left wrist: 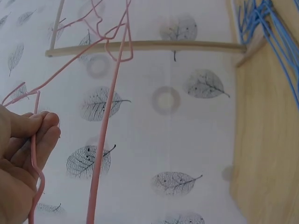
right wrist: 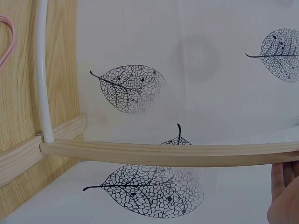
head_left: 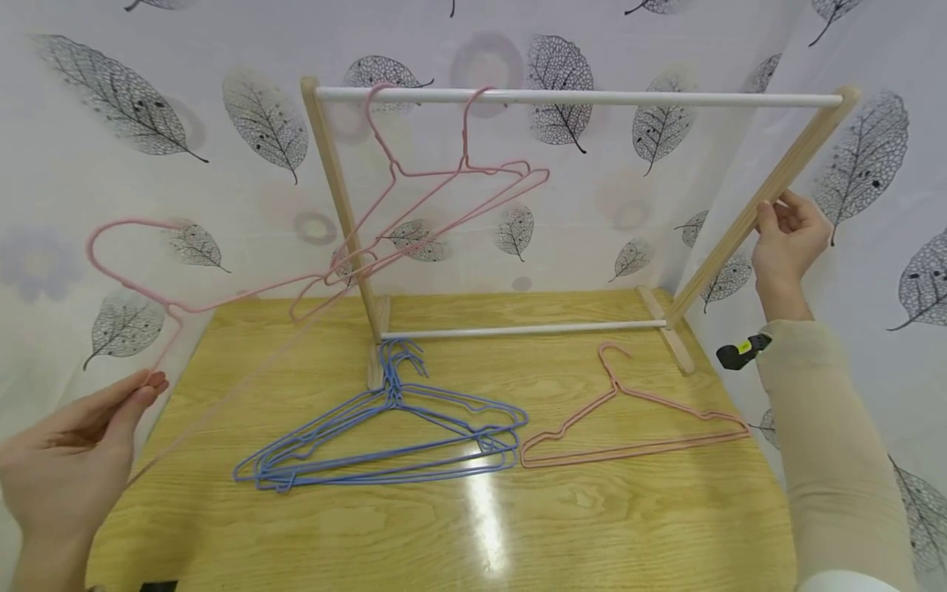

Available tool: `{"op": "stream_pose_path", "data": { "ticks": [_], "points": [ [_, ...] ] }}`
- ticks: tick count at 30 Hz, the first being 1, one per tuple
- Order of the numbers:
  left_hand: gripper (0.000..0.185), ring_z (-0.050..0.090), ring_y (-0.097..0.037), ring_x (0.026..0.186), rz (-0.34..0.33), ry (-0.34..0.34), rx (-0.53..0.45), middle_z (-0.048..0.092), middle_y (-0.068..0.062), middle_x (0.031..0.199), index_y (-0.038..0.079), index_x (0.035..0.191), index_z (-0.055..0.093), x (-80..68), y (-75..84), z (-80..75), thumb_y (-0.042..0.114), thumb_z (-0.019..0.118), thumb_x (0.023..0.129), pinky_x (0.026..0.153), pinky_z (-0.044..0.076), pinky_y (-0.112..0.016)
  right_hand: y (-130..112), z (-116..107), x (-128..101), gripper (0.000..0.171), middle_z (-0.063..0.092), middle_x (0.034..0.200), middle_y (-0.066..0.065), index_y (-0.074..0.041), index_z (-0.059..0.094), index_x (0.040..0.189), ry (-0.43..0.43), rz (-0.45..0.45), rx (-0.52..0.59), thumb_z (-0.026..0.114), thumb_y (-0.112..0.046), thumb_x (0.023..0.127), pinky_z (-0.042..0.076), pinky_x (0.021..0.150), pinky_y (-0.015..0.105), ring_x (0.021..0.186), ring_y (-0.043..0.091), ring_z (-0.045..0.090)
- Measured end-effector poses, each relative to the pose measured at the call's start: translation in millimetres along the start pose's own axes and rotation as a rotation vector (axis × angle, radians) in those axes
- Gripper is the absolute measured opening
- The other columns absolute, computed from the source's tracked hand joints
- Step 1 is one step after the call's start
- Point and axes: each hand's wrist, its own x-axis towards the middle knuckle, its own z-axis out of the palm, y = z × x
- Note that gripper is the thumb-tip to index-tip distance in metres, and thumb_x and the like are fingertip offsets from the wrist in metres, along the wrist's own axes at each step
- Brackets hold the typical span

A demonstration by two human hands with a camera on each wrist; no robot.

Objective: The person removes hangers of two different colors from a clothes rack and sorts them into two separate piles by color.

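Observation:
My left hand [head_left: 77, 456] pinches a pink hanger [head_left: 222, 304] by one sloping arm between thumb and fingers, left of the rack. Its hook points up and its far end overlaps the hung hangers in the head view. Two more pink hangers [head_left: 464, 156] hang by their hooks from the white top rail [head_left: 629, 98], toward its left end. On the right, my right hand [head_left: 790, 234] grips the wooden right post [head_left: 740, 234] of the rack, thumb on the near side. The right wrist view shows only part of that hand [right wrist: 286, 191] at the post.
Several blue hangers [head_left: 392, 448] lie piled on the wooden table [head_left: 414, 543] before the rack's lower white rail [head_left: 518, 330]. One pink hanger [head_left: 636, 448] lies to their right. A leaf-print curtain [head_left: 459, 271] surrounds the back and sides.

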Motion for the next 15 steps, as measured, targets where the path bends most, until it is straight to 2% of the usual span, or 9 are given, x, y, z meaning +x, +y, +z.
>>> {"op": "stream_pose_path", "data": {
  "ticks": [3,7,10,14,15],
  "points": [
    [0.022,0.075,0.011,0.096,-0.008,-0.029,-0.047,0.077,0.026,0.108,-0.023,0.114,0.069,0.9,-6.2,-10.7,-0.021,0.063,0.094,0.084,0.059,-0.004,-0.2,0.0,-0.1,0.024,0.072,0.093,-0.008,-0.012,0.079,0.119,-0.001,0.002,0.002,0.075,-0.006,0.096,0.06,0.076,0.007,0.088,0.004,0.068],
    [0.024,0.078,0.003,0.094,-0.007,-0.047,-0.215,0.082,0.01,0.107,-0.026,0.115,0.066,4.0,-19.1,-23.5,-0.026,0.059,0.092,0.083,0.06,-0.007,-0.2,-0.5,-1.4,0.025,0.073,0.093,-0.009,-0.012,0.078,0.12,0.002,0.003,-0.009,0.075,-0.006,0.096,0.06,0.077,0.007,0.087,0.004,0.069],
    [0.023,0.077,0.007,0.095,0.029,-0.091,-0.192,0.081,0.013,0.11,-0.022,0.118,0.066,6.7,-30.9,-37.8,-0.019,0.06,0.096,0.082,0.059,-0.005,-0.4,-0.2,-1.9,0.025,0.073,0.093,-0.009,-0.012,0.078,0.12,0.002,0.0,-0.01,0.075,-0.006,0.096,0.06,0.077,0.006,0.087,0.004,0.069],
    [0.025,0.072,0.015,0.1,0.054,-0.149,-0.083,0.077,0.024,0.115,-0.004,0.125,0.07,5.2,-56.6,-60.0,-0.005,0.058,0.103,0.084,0.056,0.0,-1.1,0.5,-1.7,0.024,0.073,0.093,-0.009,-0.012,0.079,0.119,0.008,-0.003,-0.01,0.075,-0.005,0.096,0.06,0.076,0.006,0.087,0.004,0.069],
    [0.025,0.072,0.015,0.1,0.031,-0.149,-0.088,0.077,0.023,0.115,0.0,0.125,0.07,3.3,-65.2,-65.1,-0.005,0.056,0.104,0.086,0.055,0.001,-1.3,0.8,-1.5,0.024,0.073,0.093,-0.009,-0.012,0.079,0.118,0.01,-0.004,-0.007,0.075,-0.005,0.096,0.06,0.076,0.006,0.087,0.004,0.069]
  ]
}}
